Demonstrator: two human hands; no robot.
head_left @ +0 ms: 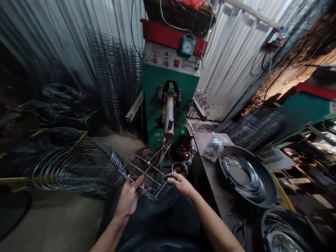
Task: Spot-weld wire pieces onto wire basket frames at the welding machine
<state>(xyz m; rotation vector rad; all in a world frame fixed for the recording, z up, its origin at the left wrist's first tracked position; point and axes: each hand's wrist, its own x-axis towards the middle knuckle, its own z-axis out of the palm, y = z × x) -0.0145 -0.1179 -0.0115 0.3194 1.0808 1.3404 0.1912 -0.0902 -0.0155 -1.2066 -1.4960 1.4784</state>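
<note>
A metal wire rack (146, 174) is tilted above my lap, in front of the green spot welding machine (154, 80). My left hand (130, 194) grips the rack's near left side, thumb on top. At its right corner, my right hand (181, 182) has its fingers pinched; they seem to hold the rack's edge. Beyond the rack stands the welder's cylindrical arm (169, 115). Small orange glowing spots show on the rack's wires. Round metal bowls (180, 169) sit below the machine's arm.
To the left lies a large bundle of wire hoops (78, 168). On the right, a bench (210, 175) carries a black pan (273, 189) with wire rings (244, 178). A tall stack of wire frames (110, 73) leans on the corrugated wall. A teal clock (188, 44) hangs on the machine.
</note>
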